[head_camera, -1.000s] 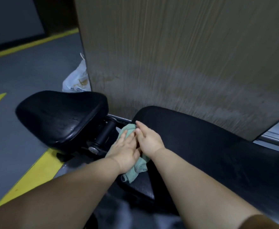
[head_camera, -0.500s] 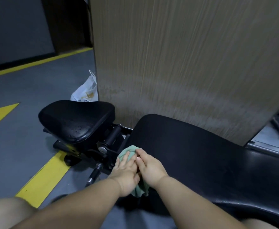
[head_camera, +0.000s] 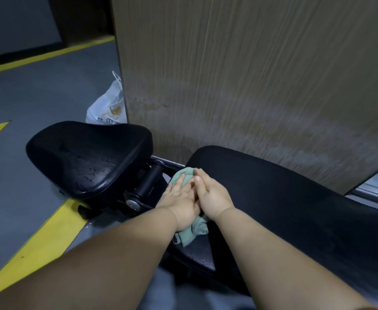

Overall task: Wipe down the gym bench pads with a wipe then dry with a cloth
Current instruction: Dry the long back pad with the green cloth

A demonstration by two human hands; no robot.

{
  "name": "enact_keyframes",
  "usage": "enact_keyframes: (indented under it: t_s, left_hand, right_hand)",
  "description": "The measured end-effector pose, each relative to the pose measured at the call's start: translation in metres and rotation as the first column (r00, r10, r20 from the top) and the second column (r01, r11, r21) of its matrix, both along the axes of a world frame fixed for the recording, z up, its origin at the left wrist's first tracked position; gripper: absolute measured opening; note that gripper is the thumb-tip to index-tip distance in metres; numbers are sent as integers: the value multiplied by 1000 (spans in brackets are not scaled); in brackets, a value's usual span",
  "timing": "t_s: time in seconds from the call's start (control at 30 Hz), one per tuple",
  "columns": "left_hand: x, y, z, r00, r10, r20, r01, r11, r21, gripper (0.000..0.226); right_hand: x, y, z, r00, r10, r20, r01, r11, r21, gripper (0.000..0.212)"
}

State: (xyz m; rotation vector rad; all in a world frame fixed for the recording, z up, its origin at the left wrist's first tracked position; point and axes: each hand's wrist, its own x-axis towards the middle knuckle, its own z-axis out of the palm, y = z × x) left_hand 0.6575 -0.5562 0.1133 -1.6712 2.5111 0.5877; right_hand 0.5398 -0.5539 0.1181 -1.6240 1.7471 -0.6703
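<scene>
Place: a garage-like or basement hall set up with gym equipment.
Floor: grey painted floor (head_camera: pixel 27 104) with broad yellow lines (head_camera: pixel 44 238), like parking-bay markings.
Equipment: adjustable weight bench with a black seat pad (head_camera: pixel 89 157), a long black back pad (head_camera: pixel 284 198) and a black hinge bracket (head_camera: pixel 143 186) between them.
Walls: dark wall (head_camera: pixel 15 23) at far left; tall wood-grain panel (head_camera: pixel 250 74) just behind the bench.
Other: white printed plastic bag (head_camera: pixel 107 108) on the floor by the panel's edge; metal rail (head_camera: pixel 371 193) at right.
Light: dim.
</scene>
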Motion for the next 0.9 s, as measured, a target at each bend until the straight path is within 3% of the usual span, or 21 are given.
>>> enact_keyframes:
  t_s: [0.43,0.9]
  left_hand:
    - [-23,-50,3,999,33,-26,-33,999,-5,62]
    - [2,26,-1,1000,22,2,-22,1000,-20,65]
  right_hand:
    - [-23,-61,1,999,-16,49,15,1000,3,43]
    - [-5,13,7,996,89,-31,-89,996,-10,41]
